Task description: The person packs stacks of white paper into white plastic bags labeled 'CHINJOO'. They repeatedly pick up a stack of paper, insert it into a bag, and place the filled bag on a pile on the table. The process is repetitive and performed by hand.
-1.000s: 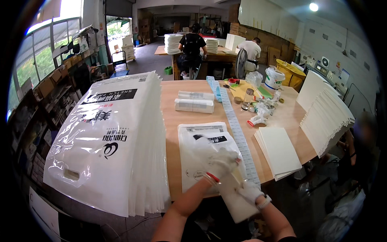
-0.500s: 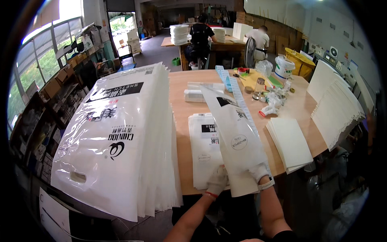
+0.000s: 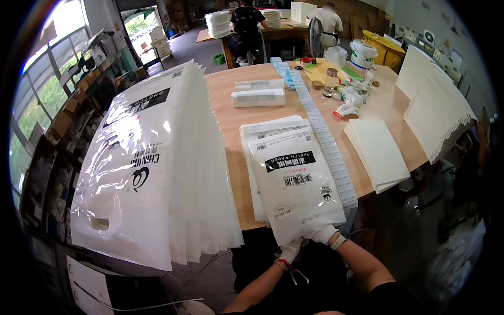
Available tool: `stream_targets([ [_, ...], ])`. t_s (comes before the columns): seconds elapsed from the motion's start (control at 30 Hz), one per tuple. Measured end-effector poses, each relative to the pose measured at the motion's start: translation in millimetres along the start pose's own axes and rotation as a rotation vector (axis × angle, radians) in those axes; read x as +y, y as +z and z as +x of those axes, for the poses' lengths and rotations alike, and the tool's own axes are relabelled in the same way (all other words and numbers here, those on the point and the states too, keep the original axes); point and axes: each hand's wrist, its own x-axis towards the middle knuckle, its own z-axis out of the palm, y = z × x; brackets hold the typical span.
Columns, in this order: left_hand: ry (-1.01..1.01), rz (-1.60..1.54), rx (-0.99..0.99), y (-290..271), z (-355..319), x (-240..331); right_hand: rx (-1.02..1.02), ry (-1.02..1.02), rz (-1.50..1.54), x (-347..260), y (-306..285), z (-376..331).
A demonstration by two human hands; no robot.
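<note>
A printed clear plastic bag (image 3: 294, 178) with white paper inside lies over a pile of similar bags (image 3: 252, 128) at the table's near edge. My left hand (image 3: 290, 251), in a white glove, grips the bag's near end from below, its fingers partly hidden by the bag. My gloved right hand (image 3: 319, 231) holds the same end from above, to the right, with bent fingers at its edge. Right of the bag runs a long strip of printed labels (image 3: 321, 131).
A tall stack of large printed plastic bags (image 3: 152, 173) fills the left side. White paper sheets (image 3: 375, 155) lie at right, with more sheets (image 3: 433, 115) beyond. Two wrapped bundles (image 3: 258, 98), a glass jar (image 3: 330, 83) and a white bucket (image 3: 362, 54) stand farther back. Two people sit beyond.
The bag has come down from a raised, slanted position to lie flat over the pile. My hands have drawn closer together at its near end. The whole view has shifted.
</note>
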Motion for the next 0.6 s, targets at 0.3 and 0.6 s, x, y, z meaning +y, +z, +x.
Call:
stream_targets([
  [0.3, -0.106, 0.000, 0.071, -22, -8, -18, 0.378, 0.143, 0.634, 15, 20, 8],
  [0.6, 0.284, 0.354, 0.382, -70, -81, 51, -0.028, 0.355, 0.422, 46, 21, -114],
])
